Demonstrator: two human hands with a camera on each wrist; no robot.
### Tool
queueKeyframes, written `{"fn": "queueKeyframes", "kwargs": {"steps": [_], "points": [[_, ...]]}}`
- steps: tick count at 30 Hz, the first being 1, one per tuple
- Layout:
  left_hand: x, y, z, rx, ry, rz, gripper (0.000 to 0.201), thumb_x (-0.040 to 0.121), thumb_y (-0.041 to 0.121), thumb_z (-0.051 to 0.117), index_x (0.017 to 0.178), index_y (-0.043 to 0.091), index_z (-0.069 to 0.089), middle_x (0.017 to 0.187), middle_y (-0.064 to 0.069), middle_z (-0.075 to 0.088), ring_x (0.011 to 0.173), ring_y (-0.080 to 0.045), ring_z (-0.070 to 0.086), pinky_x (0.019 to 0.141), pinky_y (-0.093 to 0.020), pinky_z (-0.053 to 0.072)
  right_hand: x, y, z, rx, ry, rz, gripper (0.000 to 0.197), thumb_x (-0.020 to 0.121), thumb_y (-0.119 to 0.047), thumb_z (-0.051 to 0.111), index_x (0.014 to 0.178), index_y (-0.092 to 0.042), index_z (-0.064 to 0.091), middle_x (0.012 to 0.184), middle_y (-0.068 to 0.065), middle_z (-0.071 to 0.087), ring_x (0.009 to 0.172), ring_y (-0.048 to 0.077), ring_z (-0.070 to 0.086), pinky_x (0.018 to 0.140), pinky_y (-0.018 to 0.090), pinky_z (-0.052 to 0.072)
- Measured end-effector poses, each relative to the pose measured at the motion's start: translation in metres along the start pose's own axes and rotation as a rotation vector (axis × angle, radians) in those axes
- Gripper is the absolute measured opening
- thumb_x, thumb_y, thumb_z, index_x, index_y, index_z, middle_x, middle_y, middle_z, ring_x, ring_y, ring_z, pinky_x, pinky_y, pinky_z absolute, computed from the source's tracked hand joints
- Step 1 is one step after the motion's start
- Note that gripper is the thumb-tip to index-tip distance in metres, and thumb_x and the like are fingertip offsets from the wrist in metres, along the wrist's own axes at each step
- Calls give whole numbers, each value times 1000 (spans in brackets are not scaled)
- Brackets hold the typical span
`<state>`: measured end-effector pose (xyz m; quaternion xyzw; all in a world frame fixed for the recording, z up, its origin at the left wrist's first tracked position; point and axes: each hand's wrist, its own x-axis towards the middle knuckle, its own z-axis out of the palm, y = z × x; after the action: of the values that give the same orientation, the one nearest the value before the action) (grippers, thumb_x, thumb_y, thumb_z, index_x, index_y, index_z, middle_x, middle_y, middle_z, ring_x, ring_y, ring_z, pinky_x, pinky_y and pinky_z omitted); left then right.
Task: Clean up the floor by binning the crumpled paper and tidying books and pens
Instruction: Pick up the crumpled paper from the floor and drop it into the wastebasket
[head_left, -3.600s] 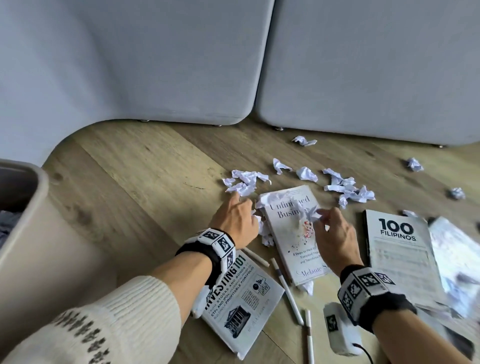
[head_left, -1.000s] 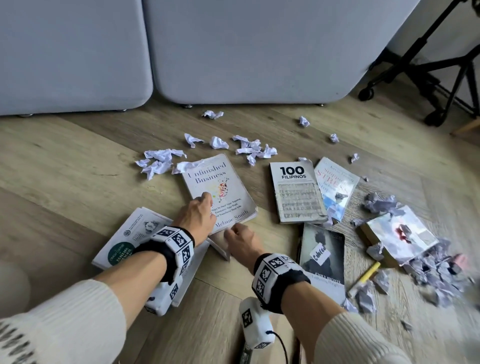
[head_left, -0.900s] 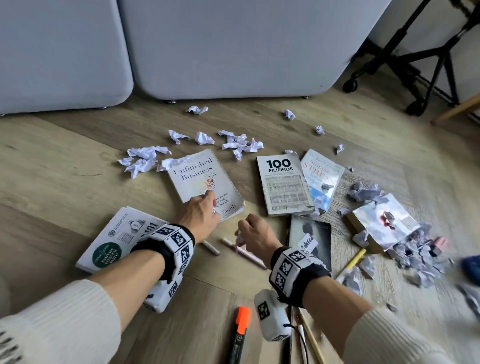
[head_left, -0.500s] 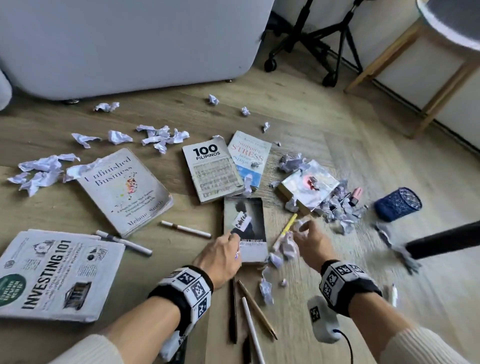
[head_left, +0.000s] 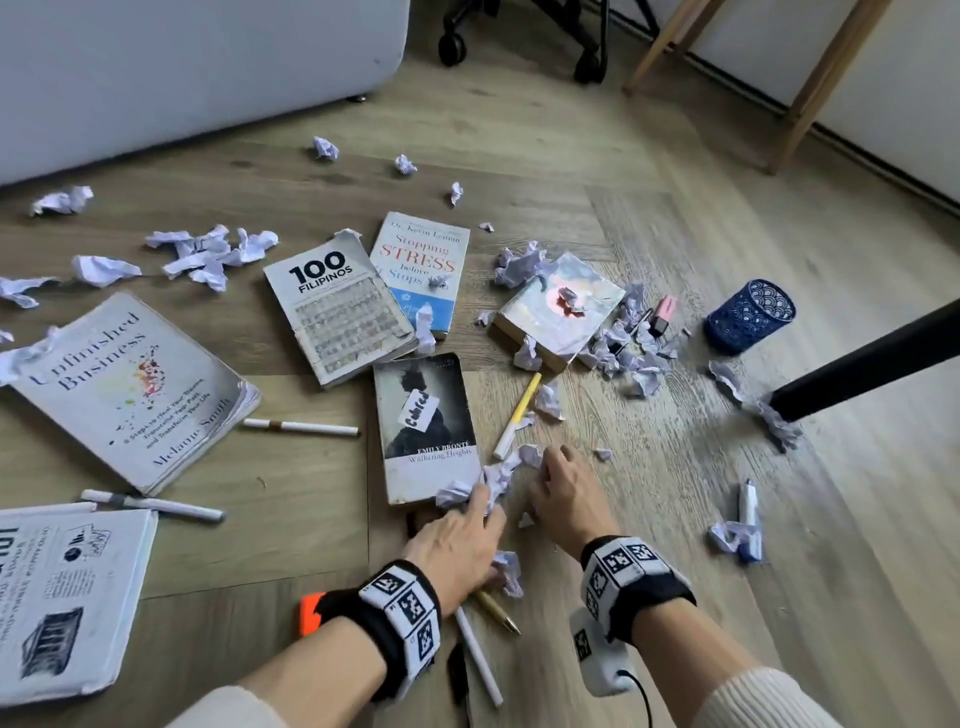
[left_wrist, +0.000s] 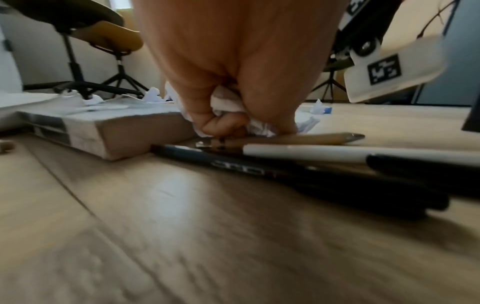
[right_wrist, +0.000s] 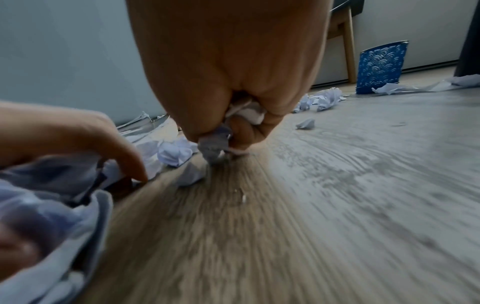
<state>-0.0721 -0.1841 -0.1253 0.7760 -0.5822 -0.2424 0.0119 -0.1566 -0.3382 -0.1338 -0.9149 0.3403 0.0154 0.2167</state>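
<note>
Left hand (head_left: 457, 545) low on the floor (head_left: 649, 467) just below the near edge of the Wuthering Heights book (head_left: 423, 426), fingers curled round a wad of crumpled paper (head_left: 496, 480), more white paper bunched in the palm in the left wrist view (left_wrist: 228, 105). Right hand (head_left: 563, 493) just beside it, knuckles up, fingers closed on its own scraps of paper (right_wrist: 244, 113), one grey scrap (right_wrist: 214, 144) pinched at the fingertips. Between the two hands, a small loose scrap (head_left: 525, 519) on the boards. Under and behind the left wrist, a gold pen (head_left: 496, 610), a white pen (head_left: 478, 660), a black pen (left_wrist: 285, 174) and an orange marker (head_left: 306, 616), lying close together. Further out: a yellow pen (head_left: 517, 415) angled beside the dark book, another white pen (head_left: 301, 427) to its left, a marker (head_left: 150, 504) below the Unfinished Business book (head_left: 130, 389). Beyond those, the 100 Filipinos book (head_left: 335, 312) overlapping the Stopping Stress book (head_left: 423, 265), and a pale thick book (head_left: 561, 306) ringed by paper scraps (head_left: 623, 348). Blue mesh pen cup (head_left: 748, 317) upright at the far right, near a pink highlighter (head_left: 662, 314). More crumpled paper scattered toward the grey sofa (head_left: 182, 67). Investing book (head_left: 57, 597) at the near left edge. Bin nowhere in view.
</note>
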Motion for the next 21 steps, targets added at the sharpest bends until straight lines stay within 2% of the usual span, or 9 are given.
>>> {"fn": "queueKeyframes", "kwargs": {"steps": [2,5,8,10,12,13,15,18,21], "points": [[2,5,-1,15,3,-25,31,99,13,36,130,6,33,151,-25,12,94,-33,62,73,-43,48,-4,5,1,54,70,-15,16,87,-9,52,81,-15,39,84,3,47,72,20,42,66,31,38],[2,7,1,25,14,20,31,98,4,26,127,5,39,143,-21,25,97,-33,62,76,-44,49,-6,5,4,72,102,-71,16,87,-10,54,95,-16,42,89,3,50,69,21,47,63,39,47],[-5,6,-2,12,43,80,25,100,12,30,121,7,43,124,-14,41,94,-33,62,74,-45,51,-1,-8,10,-1,76,-134,41,94,-33,51,129,-19,37,114,7,43,73,22,52,62,33,50],[-11,1,-7,-36,129,93,21,99,23,34,112,11,46,111,-10,47,88,-31,62,72,-43,53,3,-17,12,-65,38,-121,54,93,-50,43,138,-21,35,128,9,37,89,24,57,69,26,46],[-15,-7,-15,-70,262,94,21,92,31,37,97,15,50,93,-6,53,73,-27,61,60,-34,50,2,-22,16,-133,-7,-149,54,91,-57,33,130,-21,42,125,7,38,89,23,58,66,28,47],[-16,-11,-21,-89,315,81,21,88,34,38,88,17,50,82,-4,54,65,-25,59,52,-29,43,1,-21,18,-147,-5,-175,50,92,-56,33,124,-20,45,119,6,39,87,24,57,65,30,48],[-16,-20,-35,-122,421,-17,17,84,37,41,77,21,44,71,-2,54,56,-24,53,50,-26,30,-4,-19,22,-122,-17,-204,40,93,-52,37,115,-20,47,109,3,39,85,25,54,63,33,46],[-9,-35,-49,-192,478,-190,17,91,34,42,82,22,35,67,4,49,54,-15,39,50,-24,27,-10,-16,22,-41,-48,-235,44,90,-57,32,114,-22,43,102,-2,33,79,20,50,66,36,49],[-5,-48,-54,-207,492,-221,12,93,26,40,88,20,32,54,5,35,45,-5,28,44,-21,17,-20,-17,19,-85,-107,-338,55,88,-65,36,122,-22,38,108,-1,34,81,16,49,67,33,51]]}}
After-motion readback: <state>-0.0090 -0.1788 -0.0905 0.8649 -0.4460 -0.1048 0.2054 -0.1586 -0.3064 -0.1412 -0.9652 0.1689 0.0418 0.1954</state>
